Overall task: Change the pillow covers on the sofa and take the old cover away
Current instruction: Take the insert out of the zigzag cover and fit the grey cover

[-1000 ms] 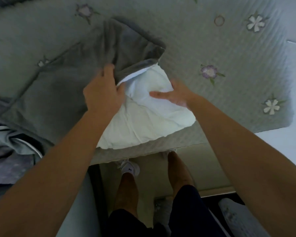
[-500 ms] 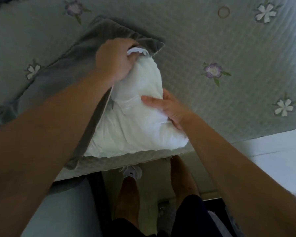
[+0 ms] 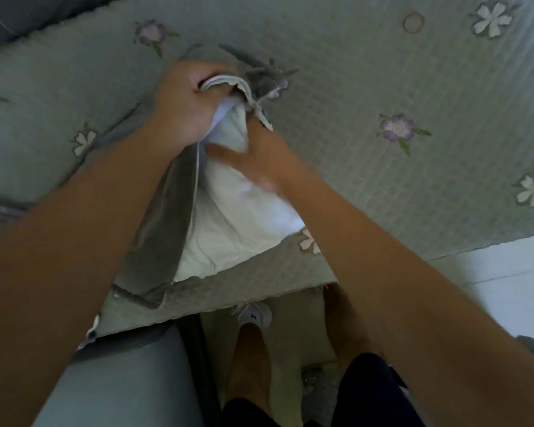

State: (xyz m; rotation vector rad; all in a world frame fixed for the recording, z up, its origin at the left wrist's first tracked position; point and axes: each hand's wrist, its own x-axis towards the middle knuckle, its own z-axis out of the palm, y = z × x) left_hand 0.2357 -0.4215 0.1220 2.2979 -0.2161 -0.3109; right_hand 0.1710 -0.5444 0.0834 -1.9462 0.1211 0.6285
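The pillow (image 3: 235,220) is a plain white insert, soft and creased. Its wide near end lies bare on the quilt (image 3: 383,72), and its far end is squeezed to a narrow neck between the two hands. It sits near the middle of the scene, just far of the quilt's near edge.

The cover (image 3: 162,229) is grey, with a thick towel-like nap and a pale seam along its opening. It lies as a slack strip down the pillow's left side and bunches into folds at the far end.

The left hand (image 3: 185,100) is clenched round the rim of the cover's opening, with a pale hem curling out of the fist. The right hand (image 3: 259,155) rests on the pillow's neck with its thumb stretched left across the white cloth. Its fingers are smeared by motion, so I cannot tell whether they grasp anything.

The quilt is grey-green and stitched in small squares, with embroidered white and purple flowers. A thin ring (image 3: 413,22) lies on it far right. Below the quilt's near edge a white shoe (image 3: 255,314) stands on the floor (image 3: 506,272), which is pale and smooth at the right. A smooth blue-grey pad (image 3: 121,380) fills the near left.
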